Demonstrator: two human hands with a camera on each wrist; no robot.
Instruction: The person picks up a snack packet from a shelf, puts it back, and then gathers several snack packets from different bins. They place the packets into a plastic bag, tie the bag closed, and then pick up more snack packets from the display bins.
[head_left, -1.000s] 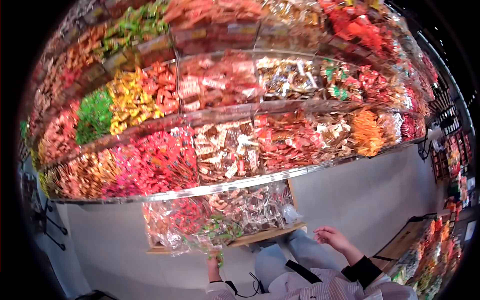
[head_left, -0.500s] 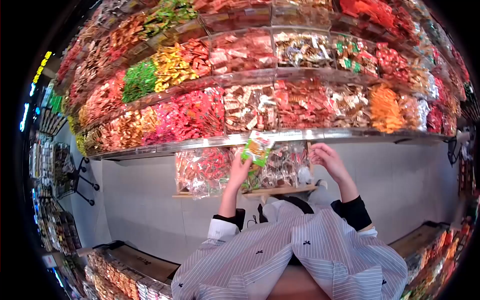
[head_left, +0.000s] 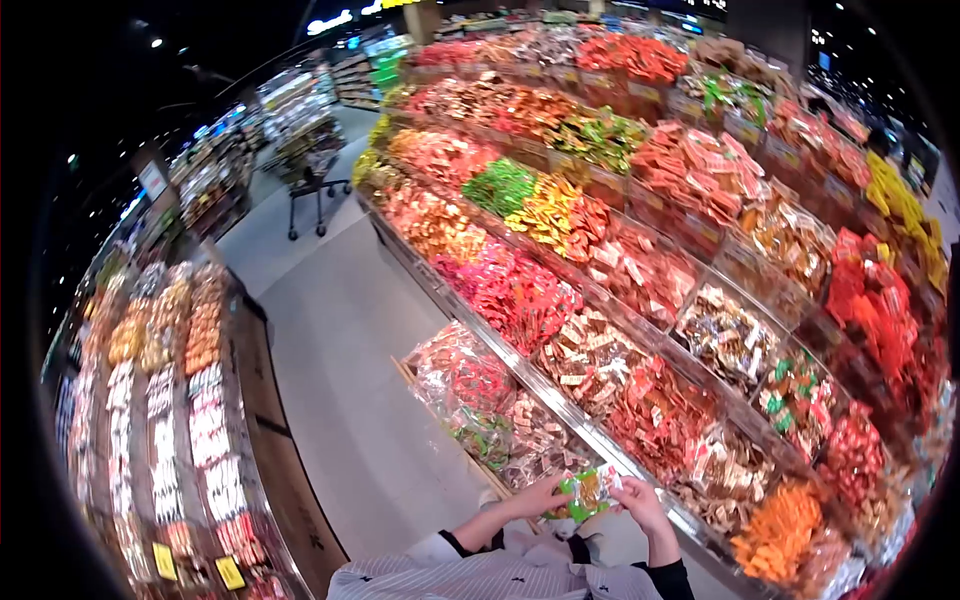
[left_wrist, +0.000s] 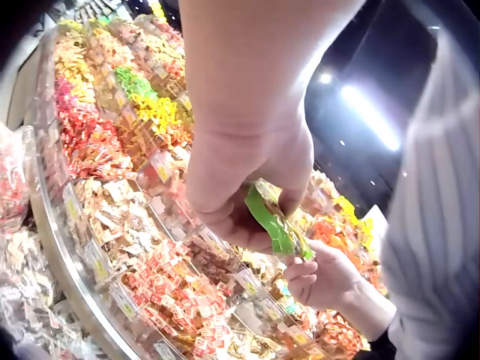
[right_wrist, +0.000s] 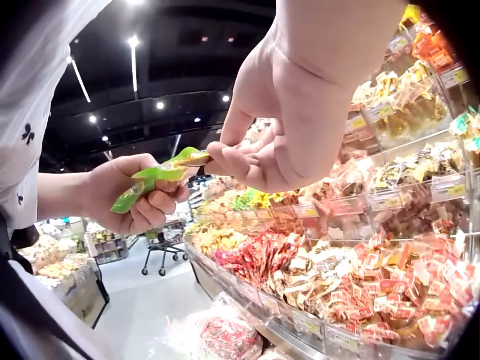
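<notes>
Both hands hold a small green-and-clear snack packet (head_left: 588, 492) in front of the body. My left hand (head_left: 540, 497) grips one end, its fingers curled round the green edge in the right wrist view. At the opposite end, the right hand (right_wrist: 274, 127) pinches the packet's corner between thumb and fingers. From the left wrist camera, the packet (left_wrist: 270, 221) is seen edge-on below the left palm, which hides part of it. Just beyond it shows the right hand (left_wrist: 326, 277).
A tiered candy display (head_left: 600, 350) with a metal front rail runs along the right. Below it, large clear bags of wrapped sweets (head_left: 460, 370) sit on a low wooden stand. Another display (head_left: 200, 420) lines the left side of the aisle floor (head_left: 340, 320). A cart (head_left: 315, 190) stands farther off.
The left hand has lifted the packet from down beside the low bags. The right hand, apart from it before, now pinches its other end. The head view has swung left along the aisle.
</notes>
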